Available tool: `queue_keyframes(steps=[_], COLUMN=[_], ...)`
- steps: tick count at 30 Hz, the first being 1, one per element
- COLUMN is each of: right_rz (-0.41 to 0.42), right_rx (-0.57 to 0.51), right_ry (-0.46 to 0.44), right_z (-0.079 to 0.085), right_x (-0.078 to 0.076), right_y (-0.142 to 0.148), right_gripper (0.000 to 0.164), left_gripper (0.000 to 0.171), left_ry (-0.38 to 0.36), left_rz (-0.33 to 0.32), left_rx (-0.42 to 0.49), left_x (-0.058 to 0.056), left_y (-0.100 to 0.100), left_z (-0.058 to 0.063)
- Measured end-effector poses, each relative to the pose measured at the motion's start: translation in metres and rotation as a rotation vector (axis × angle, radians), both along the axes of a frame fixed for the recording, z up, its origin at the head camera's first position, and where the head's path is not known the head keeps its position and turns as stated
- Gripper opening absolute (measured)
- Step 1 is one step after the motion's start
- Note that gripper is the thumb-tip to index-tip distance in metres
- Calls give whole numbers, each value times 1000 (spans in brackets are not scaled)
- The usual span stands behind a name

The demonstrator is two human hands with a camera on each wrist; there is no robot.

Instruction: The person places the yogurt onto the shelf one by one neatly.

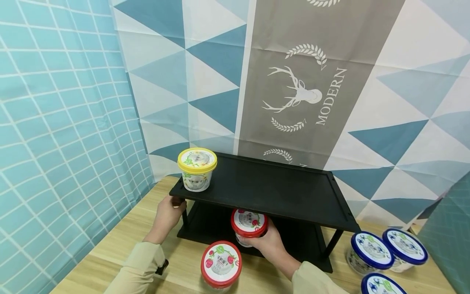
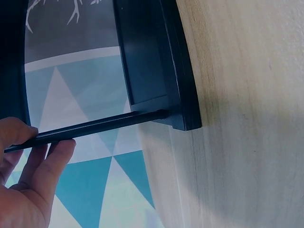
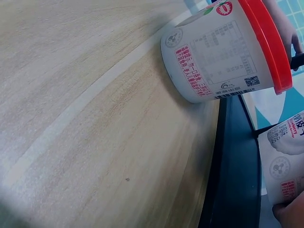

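Note:
My left hand (image 1: 169, 213) grips the thin front left post (image 2: 95, 127) of a black two-tier rack (image 1: 271, 190), just under the upper shelf. In the left wrist view, the thumb and fingers of the left hand (image 2: 33, 178) close round that post. My right hand (image 1: 271, 244) holds a red-lidded paper tub (image 1: 250, 221) from its right side, at the front of the lower shelf (image 1: 205, 222). The upper shelf partly covers its lid. Another red-lidded tub (image 1: 221, 263), strawberries printed on top, stands on the wooden table before the rack.
A yellow-lidded tub (image 1: 197, 168) stands at the upper shelf's left end. Several blue-lidded tubs (image 1: 372, 249) cluster on the table right of the rack. Patterned cloth (image 1: 216, 81) hangs behind, and a blue tile-patterned sheet (image 1: 66, 122) is at the left.

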State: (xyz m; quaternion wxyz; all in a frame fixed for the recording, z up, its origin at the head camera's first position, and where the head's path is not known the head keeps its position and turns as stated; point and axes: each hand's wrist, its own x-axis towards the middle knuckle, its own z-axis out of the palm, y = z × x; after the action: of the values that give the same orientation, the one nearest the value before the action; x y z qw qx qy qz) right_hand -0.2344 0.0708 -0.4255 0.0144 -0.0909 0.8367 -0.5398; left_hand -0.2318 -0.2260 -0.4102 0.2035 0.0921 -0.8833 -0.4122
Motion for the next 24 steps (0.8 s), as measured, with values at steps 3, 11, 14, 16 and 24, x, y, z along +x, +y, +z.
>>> queue_keyframes(steps=[3,11,14,16,24], right_rz=[4,16,12,10,14], right_rx=[-4,-14,-13,-6,9], right_ry=[0,-1,0,3,7], right_z=[-1,-2,-3,-4,-7], right_x=[0,-2,-3,-4,-8], right_y=[-1,-3,-5,-6,-11], right_gripper=[91,90,90,91,93], left_gripper=[22,24,23,22,22], left_ry=[-1,7,15,25,23], left_rz=[-2,-13,-16,-15,-1], left_rx=[5,14,9,8,8], left_x=[0,-1,0,0,1], left_y=[0,-1,0,0,1], left_z=[0,-1,0,0,1])
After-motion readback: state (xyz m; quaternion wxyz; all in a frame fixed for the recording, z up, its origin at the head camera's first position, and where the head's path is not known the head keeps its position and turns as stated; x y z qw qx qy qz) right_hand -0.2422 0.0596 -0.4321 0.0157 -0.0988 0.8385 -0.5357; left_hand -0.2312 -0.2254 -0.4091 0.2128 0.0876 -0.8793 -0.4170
